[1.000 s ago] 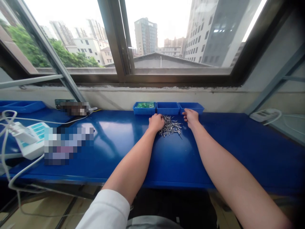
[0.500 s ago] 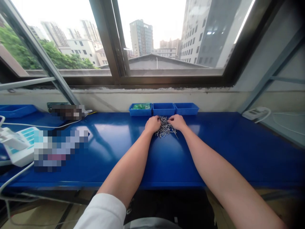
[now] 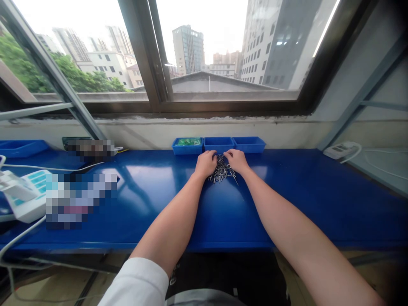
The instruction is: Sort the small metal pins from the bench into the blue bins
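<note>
A loose pile of thin, silvery metal pins or rivet-like pieces [image 3: 221, 171] lies on the blue table, too small to name surely. My left hand [image 3: 206, 163] rests against the pile's left side, its fingers curled in toward the far edge. Opposite it, my right hand [image 3: 236, 160] is bent over the far right edge, thumb and fingers drawn together. Whatever sits between the fingertips of either hand is too small or hidden to make out. One longer piece sticks out of the pile at the near right.
Behind the pile stand three blue bins in a row: the left bin [image 3: 187, 150] holds green-and-white packets, beside the middle bin [image 3: 218, 143] and right bin [image 3: 249, 144]. A white power strip [image 3: 340, 150] lies far right. White equipment [image 3: 27, 193] and cables occupy the left.
Both hands have shifted slightly toward the far edge of the pile, and their fingertips are a little nearer each other. The pile looks much the same.
</note>
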`<state>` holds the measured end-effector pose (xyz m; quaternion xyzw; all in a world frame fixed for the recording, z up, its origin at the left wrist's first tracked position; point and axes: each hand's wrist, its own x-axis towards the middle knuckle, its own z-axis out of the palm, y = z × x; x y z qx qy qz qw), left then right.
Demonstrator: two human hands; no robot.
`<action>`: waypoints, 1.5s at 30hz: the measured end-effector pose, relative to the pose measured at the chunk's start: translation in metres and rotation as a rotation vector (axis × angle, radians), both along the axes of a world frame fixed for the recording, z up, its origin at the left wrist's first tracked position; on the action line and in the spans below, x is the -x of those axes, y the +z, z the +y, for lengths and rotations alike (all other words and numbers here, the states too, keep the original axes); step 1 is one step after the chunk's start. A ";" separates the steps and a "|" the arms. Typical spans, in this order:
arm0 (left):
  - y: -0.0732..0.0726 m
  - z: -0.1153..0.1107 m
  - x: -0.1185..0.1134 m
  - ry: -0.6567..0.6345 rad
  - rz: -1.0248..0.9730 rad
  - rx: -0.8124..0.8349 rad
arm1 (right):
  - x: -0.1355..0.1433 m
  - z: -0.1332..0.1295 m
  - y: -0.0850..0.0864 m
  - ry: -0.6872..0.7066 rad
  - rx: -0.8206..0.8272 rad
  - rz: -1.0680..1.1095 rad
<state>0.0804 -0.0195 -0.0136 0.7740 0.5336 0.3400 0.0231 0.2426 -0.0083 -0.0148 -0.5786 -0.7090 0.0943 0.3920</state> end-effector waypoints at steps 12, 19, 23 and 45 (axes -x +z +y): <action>0.009 -0.008 -0.001 0.004 0.043 0.064 | 0.000 -0.003 0.001 0.224 0.061 0.391; 0.007 -0.005 -0.001 0.012 0.016 0.053 | -0.002 -0.006 0.008 0.300 0.182 0.678; 0.006 -0.005 0.000 0.000 0.017 0.039 | -0.002 -0.010 0.011 0.308 0.207 0.722; 0.002 -0.001 0.003 0.133 0.031 0.196 | -0.025 0.012 -0.003 -0.295 -0.058 0.070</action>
